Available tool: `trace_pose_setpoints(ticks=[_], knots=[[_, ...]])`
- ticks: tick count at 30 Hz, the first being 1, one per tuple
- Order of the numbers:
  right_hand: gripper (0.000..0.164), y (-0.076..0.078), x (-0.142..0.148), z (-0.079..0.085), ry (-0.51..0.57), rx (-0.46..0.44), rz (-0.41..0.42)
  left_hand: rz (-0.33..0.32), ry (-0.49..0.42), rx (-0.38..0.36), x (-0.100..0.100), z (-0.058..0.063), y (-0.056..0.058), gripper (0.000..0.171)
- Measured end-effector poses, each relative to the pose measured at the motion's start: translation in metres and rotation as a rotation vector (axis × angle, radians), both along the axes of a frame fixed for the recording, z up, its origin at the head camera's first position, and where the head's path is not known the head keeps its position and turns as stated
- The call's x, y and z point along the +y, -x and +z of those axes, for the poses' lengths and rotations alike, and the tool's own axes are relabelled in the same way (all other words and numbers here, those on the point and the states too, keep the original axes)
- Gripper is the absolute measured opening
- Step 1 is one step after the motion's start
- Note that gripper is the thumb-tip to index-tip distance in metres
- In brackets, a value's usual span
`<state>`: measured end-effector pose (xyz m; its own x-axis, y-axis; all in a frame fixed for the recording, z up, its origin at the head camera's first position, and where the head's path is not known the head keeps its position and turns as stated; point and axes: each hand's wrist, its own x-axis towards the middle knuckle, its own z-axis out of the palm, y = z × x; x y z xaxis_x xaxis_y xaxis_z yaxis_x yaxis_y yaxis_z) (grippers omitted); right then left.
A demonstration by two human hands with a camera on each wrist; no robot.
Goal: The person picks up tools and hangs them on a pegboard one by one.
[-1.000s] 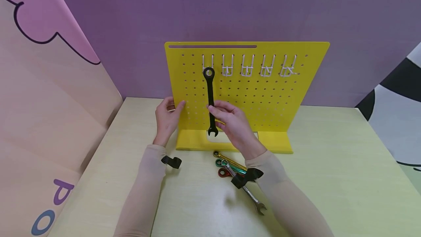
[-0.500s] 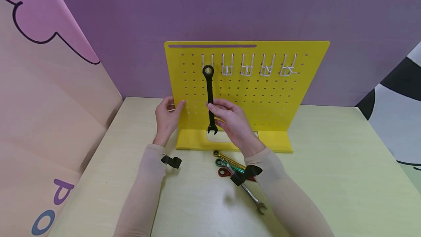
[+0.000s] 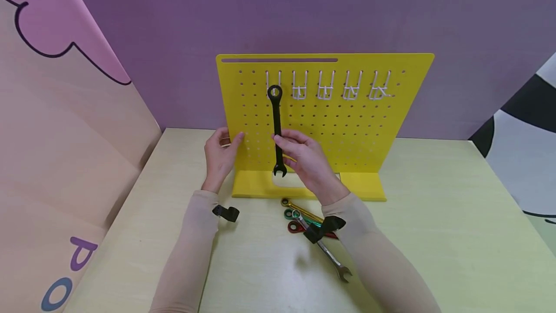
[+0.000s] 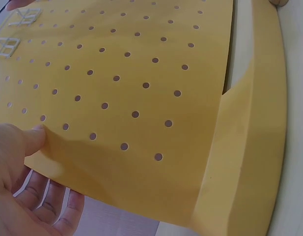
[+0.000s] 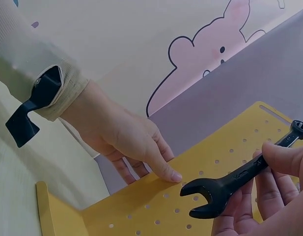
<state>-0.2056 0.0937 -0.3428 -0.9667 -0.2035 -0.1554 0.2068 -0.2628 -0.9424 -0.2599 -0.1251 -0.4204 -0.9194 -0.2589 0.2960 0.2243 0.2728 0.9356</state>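
A yellow pegboard [image 3: 347,124] stands upright on the table with a row of white wire hooks [image 3: 326,86] near its top. A black wrench [image 3: 276,129] hangs by its ring end at the leftmost hook. My right hand [image 3: 299,151] pinches the wrench's shaft low down; the right wrist view shows the open jaw end of the black wrench [image 5: 225,189] below my fingers [image 5: 284,162]. My left hand [image 3: 221,153] grips the pegboard's left edge, thumb on the front face of the pegboard [image 4: 141,73], fingers behind it.
Several wrenches lie on the table before the board: gold [image 3: 299,209], green [image 3: 290,215], red [image 3: 296,228] and silver [image 3: 332,257]. The pegboard's yellow base [image 3: 360,187] juts toward me. A pink and cream backdrop [image 3: 65,110] rises on the left.
The black wrench has risen slightly on the board with my right hand. The left hand has not moved.
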Motion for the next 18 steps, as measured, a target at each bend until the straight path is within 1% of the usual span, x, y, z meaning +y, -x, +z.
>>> trace_pose_setpoints(ticks=[7,18], knots=[[0.007,0.0033,-0.0013,-0.0028,0.016,-0.009,-0.005,0.0,0.009,0.003,-0.0001,0.0007,-0.0003,0.031],[0.011,0.0071,-0.0022,-0.0054,0.006,-0.021,-0.015,0.003,0.001,-0.015,0.0005,0.0021,-0.0018,0.032]])
